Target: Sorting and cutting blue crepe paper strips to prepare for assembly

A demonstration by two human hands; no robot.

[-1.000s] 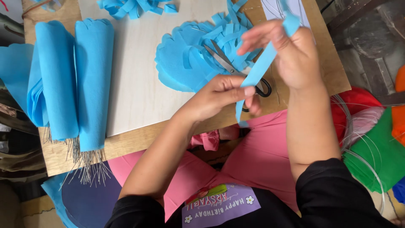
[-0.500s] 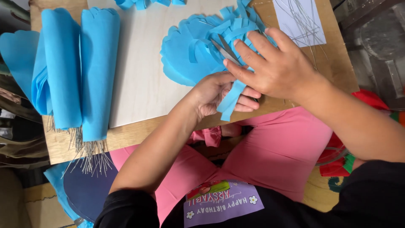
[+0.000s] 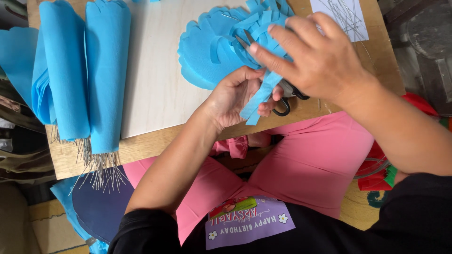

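My left hand point(image 3: 235, 96) grips a folded blue paper strip point(image 3: 259, 98) near the front edge of the wooden table point(image 3: 155, 84). My right hand point(image 3: 313, 59) hovers right over it, fingers spread and pressing on the strip's upper part. Beneath both hands lies a pile of blue cut paper petals point(image 3: 212, 47). Black-handled scissors point(image 3: 285, 99) rest on the table under my right hand, mostly hidden.
Two rolls of blue paper point(image 3: 80, 75) with thin wires point(image 3: 101, 169) sticking out lie at the left. A white sheet with wires point(image 3: 343, 14) sits at the far right corner. Pink cloth point(image 3: 310, 160) covers my lap below the table edge.
My right hand has come down from holding the strip stretched up and now lies over the left hand. The strip has been folded shorter.
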